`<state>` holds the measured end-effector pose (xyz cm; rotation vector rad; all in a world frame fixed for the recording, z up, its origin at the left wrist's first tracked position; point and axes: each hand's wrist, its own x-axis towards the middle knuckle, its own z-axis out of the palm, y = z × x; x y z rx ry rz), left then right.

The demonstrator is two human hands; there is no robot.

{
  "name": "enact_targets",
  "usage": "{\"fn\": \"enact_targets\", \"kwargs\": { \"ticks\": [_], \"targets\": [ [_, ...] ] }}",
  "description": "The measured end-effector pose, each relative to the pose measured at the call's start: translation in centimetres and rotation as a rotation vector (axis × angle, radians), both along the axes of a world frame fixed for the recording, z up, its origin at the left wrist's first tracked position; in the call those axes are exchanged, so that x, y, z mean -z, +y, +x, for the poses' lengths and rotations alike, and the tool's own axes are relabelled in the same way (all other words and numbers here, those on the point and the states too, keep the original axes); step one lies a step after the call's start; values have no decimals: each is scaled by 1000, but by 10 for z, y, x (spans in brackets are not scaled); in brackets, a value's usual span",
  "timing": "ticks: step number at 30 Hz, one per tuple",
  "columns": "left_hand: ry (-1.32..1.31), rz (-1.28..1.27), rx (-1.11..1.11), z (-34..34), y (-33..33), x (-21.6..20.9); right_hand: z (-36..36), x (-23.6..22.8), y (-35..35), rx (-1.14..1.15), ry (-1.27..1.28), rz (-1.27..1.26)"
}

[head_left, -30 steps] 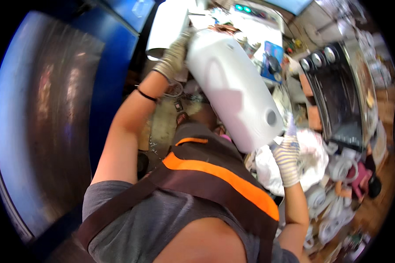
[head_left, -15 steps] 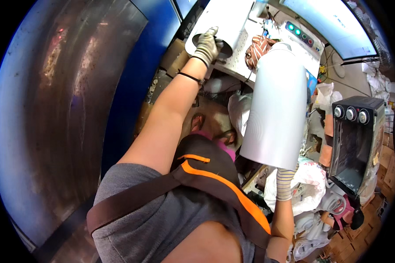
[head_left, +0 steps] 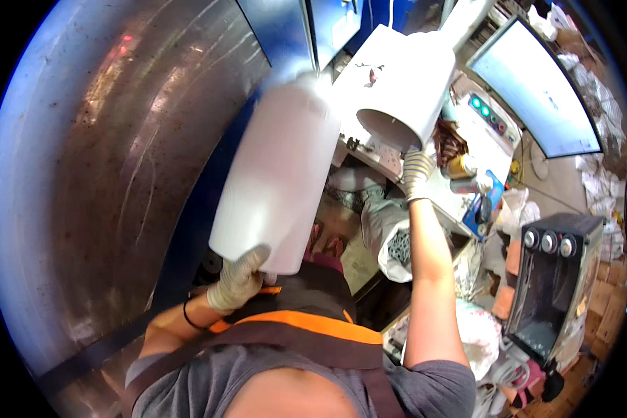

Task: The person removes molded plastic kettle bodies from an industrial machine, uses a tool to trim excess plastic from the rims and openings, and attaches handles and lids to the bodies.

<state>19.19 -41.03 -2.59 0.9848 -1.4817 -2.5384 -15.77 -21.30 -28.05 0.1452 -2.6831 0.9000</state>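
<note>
My left hand, in a pale knit glove, grips the bottom end of a large white bottle-shaped cylinder. That cylinder is tilted, its narrower shoulder blurred and pointing away toward the blue machine. At the white worktable, my right hand, in a striped glove, holds the near lower rim of a second white cylinder. This one lies with its dark open end toward me; part of my right fingers is hidden at the rim.
A big curved metal panel fills the left side. Right of the table are a lit screen, a panel with green buttons and a black toaster oven. Below it stands a white sack of grey pieces. Another person crouches at lower right.
My left hand has come out of the table cylinder's open end and now holds a cylinder at left. My right hand has gone from a cylinder's bottom at right to the table cylinder's rim.
</note>
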Motion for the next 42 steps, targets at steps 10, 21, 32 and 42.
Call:
{"fn": "enact_targets", "kwargs": {
  "ticks": [10, 21, 32, 42],
  "targets": [
    [-359, 369, -431, 47, 33, 67, 29, 61, -60, -117, -175, 134],
    [-326, 341, -380, 25, 26, 80, 26, 79, -72, -88, -346, 224],
    [-337, 404, -342, 0, 34, 66, 96, -6, -31, -234, -668, -177],
    [-362, 731, 678, -41, 103, 55, 323, -115, 93, -199, -805, -193]
  ]
}}
